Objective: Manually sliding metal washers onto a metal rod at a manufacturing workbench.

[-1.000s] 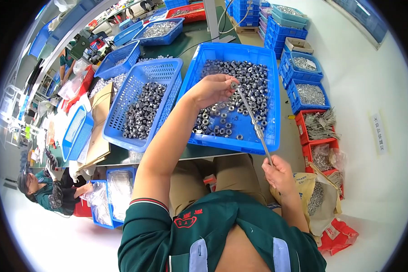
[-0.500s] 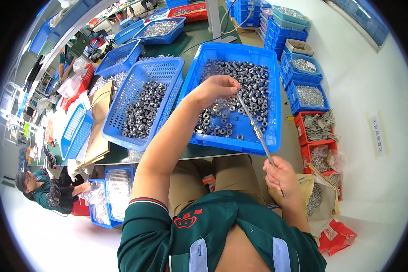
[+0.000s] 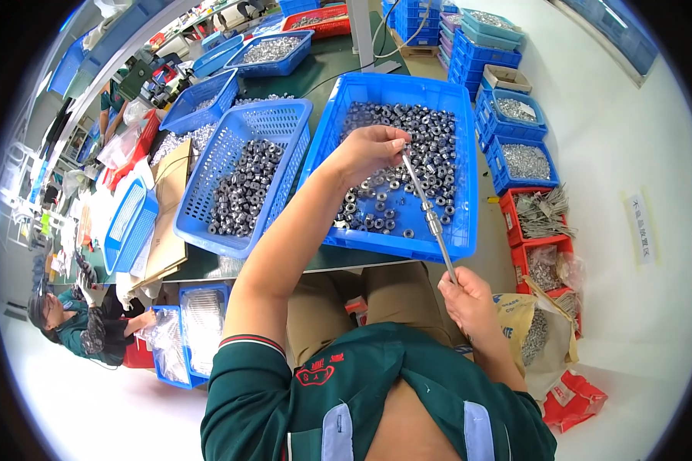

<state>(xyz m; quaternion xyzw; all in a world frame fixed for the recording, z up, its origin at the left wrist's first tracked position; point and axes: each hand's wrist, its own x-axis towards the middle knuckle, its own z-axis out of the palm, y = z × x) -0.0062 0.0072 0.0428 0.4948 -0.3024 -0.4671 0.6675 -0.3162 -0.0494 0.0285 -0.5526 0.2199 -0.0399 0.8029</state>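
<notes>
A slim silver metal rod [image 3: 418, 185] with a thicker collar partway along slants over the blue tray [image 3: 471, 173] in front of me. My left hand [image 3: 373, 154] pinches its upper end; whether a small part sits between those fingertips is hidden. Lower down, beyond the tray's near edge, my right hand [image 3: 470, 303] is closed around the rod's other end, whose tip is hidden by the palm. Many dark, shiny ring-shaped nuts [image 3: 419, 123] are spread in the tray. To the left stands a blue perforated basket [image 3: 200, 180] with more of these nuts [image 3: 246, 188] piled inside.
Brown cardboard [image 3: 169, 223] lies left of the basket on the green table. Blue crates [image 3: 507, 165] and red bins [image 3: 519, 265] of metal parts line the right wall. A yellowish sack [image 3: 515, 315] stands beside my right arm. A co-worker [image 3: 77, 326] sits at far left by blue trays.
My right hand has shifted slightly left, and its grip looks looser with the rod's lower tip no longer showing. The rod stands a little steeper. My left hand has barely moved.
</notes>
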